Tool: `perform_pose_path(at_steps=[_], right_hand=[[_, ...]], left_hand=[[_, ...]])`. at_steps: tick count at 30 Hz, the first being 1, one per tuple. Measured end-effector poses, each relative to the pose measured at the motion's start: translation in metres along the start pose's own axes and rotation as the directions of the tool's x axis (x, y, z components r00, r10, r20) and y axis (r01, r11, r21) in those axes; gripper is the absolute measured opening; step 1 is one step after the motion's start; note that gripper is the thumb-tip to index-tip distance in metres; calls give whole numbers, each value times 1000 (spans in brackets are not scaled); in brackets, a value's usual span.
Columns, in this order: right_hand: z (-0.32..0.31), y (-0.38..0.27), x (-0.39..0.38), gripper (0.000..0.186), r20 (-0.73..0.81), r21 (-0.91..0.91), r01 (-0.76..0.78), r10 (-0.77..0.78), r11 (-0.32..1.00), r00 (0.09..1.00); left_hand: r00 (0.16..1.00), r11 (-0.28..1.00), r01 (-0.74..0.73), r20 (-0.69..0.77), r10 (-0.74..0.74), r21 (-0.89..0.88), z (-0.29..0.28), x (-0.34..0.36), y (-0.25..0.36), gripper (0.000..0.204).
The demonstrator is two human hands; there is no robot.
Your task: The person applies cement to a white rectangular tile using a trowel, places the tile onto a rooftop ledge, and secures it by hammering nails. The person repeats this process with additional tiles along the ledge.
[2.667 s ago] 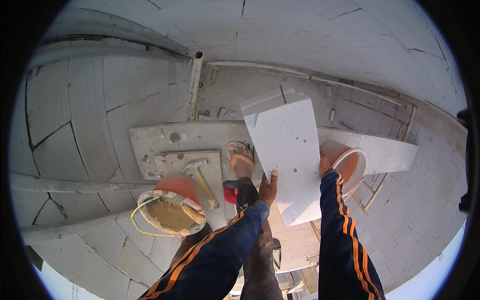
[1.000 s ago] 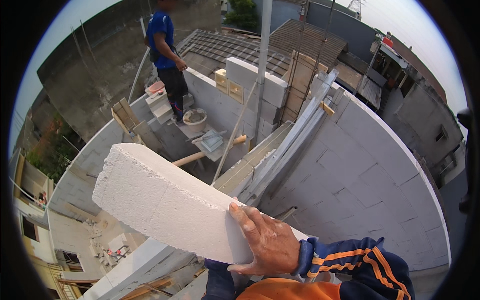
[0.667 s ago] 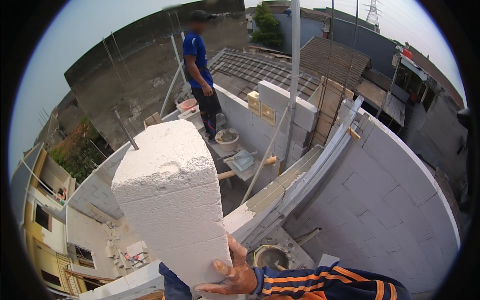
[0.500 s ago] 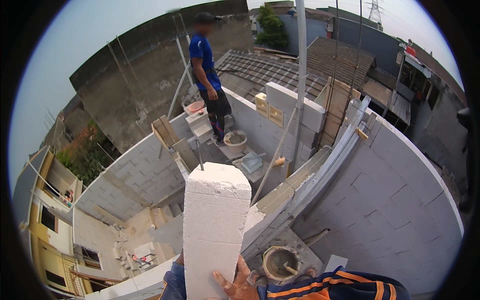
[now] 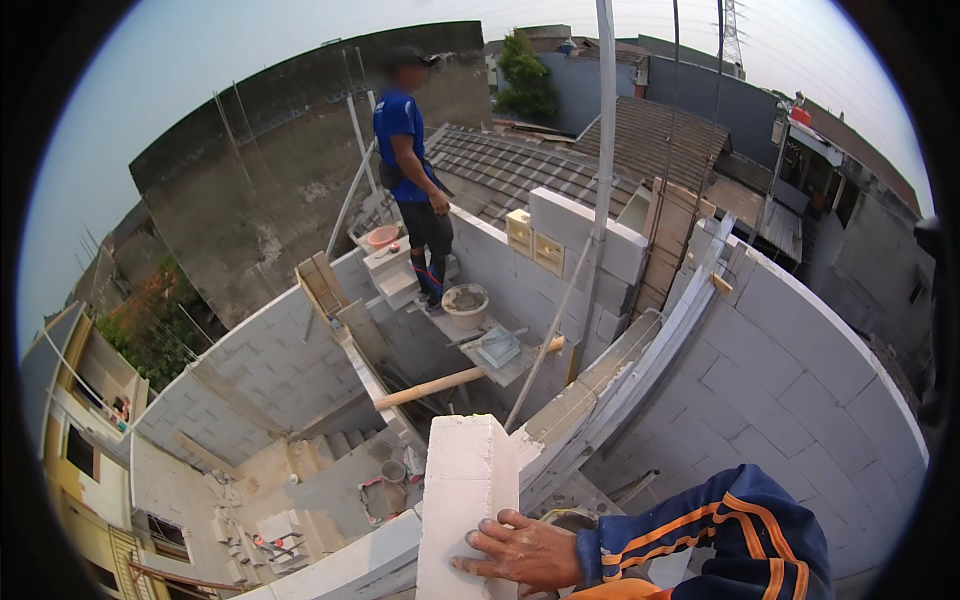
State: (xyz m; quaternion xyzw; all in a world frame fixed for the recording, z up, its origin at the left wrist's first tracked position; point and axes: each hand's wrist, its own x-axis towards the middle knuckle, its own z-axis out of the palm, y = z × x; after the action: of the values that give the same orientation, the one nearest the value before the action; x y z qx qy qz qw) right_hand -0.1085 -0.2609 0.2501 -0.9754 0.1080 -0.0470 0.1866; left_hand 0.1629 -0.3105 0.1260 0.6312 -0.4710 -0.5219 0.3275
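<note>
Pale block and right hand above a walled building site, viewed from the head; the block is at the lower centre, pointing up and away from the wearer, its near end cut off by the edge of view; the hand reaches it from the right, fingers parted and slightly bent across its face – the thumb is hidden, so whether the grip is closed cannot be told; the left hand is out of view. The navy sleeve bears orange stripes; just beyond the wrist shows the rim of a round container, partly covered by the hand and sleeve; to the right curves a grey block wall. Farther off, a co-worker in a blue shirt stands beside a mortar bucket; near the bucket lies a pale-blue tray – a wooden pole extends below it.
</note>
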Motion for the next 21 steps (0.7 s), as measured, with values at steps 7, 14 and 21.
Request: perform_pose_path(at_steps=[7,14,21], right_hand=[[26,-20,59,62,115,-175,502,-489,847,865],[19,-8,17,48,80,-31,350,-347,936,935],[5,0,-18,102,394,12,117,-112,993,912]], left_hand=[[981,999,53,187,-50,-12,37,-7,-6,102],[855,967,225,500,-135,-123,93,-19,-37,104],[544,913,400,822,-167,-80,115,-58,-62,107]])
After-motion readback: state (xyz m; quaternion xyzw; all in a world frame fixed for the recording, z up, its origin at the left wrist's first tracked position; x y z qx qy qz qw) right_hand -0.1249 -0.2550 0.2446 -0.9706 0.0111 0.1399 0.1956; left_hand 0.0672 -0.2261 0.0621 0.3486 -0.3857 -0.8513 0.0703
